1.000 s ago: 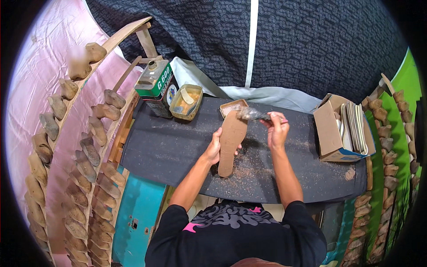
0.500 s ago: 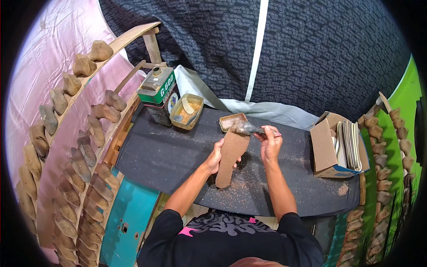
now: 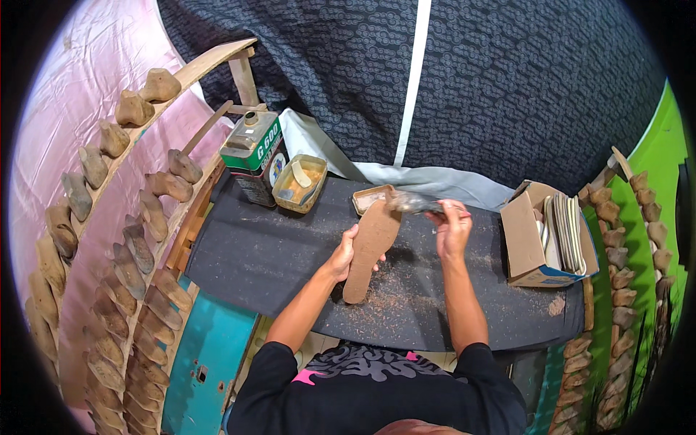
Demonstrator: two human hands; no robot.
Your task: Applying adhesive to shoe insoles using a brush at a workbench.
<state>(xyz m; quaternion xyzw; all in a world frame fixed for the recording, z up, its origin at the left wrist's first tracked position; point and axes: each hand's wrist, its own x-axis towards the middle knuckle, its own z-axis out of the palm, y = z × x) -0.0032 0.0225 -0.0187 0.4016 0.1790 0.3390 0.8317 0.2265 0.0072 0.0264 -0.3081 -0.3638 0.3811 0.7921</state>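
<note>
Brown sole (image 3: 373, 246) between the hands, over the dark tabletop (image 3: 261, 243). Left hand (image 3: 344, 258) grips its mid-edge; right hand (image 3: 453, 228) grips brush (image 3: 413, 202), bristles at sole's far end.

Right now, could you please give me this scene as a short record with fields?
Left hand: the left hand grips a brown sole
Right hand: the right hand holds a brush
Brush position: bristles at the sole's far end; exact contact unclear
Table left: green-and-black tin beside a tray
Table middle: small tray, partly hidden behind the sole
Table right: box of upright pale pieces
Surface: dark cloth with scattered shavings
Both sides: racks of shoe lasts
</note>
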